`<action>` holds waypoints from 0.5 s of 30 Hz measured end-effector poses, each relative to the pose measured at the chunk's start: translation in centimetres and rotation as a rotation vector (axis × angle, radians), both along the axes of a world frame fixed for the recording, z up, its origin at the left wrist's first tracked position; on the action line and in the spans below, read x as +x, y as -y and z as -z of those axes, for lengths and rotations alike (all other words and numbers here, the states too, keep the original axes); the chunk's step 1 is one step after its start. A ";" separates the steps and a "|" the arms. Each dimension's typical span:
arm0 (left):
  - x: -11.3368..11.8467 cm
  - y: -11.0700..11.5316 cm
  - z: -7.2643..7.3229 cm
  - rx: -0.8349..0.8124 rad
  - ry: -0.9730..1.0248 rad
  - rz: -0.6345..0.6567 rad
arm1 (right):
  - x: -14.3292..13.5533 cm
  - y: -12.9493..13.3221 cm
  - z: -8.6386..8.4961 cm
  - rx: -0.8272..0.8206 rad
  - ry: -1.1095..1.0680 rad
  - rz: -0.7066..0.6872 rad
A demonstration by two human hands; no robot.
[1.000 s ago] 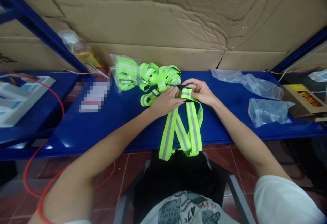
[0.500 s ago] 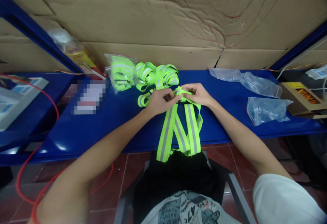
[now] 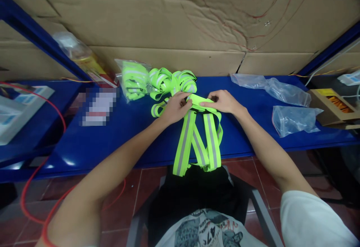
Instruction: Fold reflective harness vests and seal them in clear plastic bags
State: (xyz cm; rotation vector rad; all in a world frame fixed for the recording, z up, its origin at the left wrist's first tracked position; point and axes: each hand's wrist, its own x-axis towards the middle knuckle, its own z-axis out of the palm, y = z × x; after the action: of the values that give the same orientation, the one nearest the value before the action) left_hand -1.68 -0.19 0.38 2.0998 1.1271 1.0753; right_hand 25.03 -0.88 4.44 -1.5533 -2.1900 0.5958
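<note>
Between my hands a neon-green reflective strap [image 3: 200, 103] with grey stripes lies folded flat. My left hand [image 3: 177, 108] pinches its left end between thumb and fingers. At the other end my right hand [image 3: 223, 101] is closed on the strap, thumb pressed along the front. Long lengths of the strap hang from the folded part over the table's front edge towards my lap. Coiled reflective straps [image 3: 165, 82] lie just beyond my hands. To their left stands a clear bag with a folded green strap [image 3: 135, 80] inside.
Clear plastic bags [image 3: 292, 121] lie on the right of the blue table [image 3: 135, 134], next to an open cardboard box [image 3: 334, 108]. At the back left stands a plastic bottle [image 3: 81, 57]. A red hose [image 3: 25, 198] curves past the left side. A cardboard wall [image 3: 157, 21] closes the back.
My hands have moved apart, the left slightly left and the right slightly right. The strap section between them, bunched before, now lies spread flatter and wider.
</note>
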 end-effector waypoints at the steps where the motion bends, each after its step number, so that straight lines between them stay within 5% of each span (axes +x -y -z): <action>1: 0.0 0.0 -0.1 -0.020 -0.021 0.014 | 0.0 0.1 -0.3 -0.016 0.030 0.014; 6: -0.4 0.1 -0.7 -0.060 -0.059 0.043 | -0.4 0.7 -0.8 -0.049 0.022 0.020; 15: -1.2 0.1 -0.5 -0.147 0.077 0.048 | 0.2 0.1 0.4 -0.154 -0.318 -0.060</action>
State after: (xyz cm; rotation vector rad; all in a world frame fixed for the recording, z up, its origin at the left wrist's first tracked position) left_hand -2.85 -0.25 0.87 1.9459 1.0796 1.0105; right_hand 25.21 -0.94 4.04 -1.3588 -1.9931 0.9779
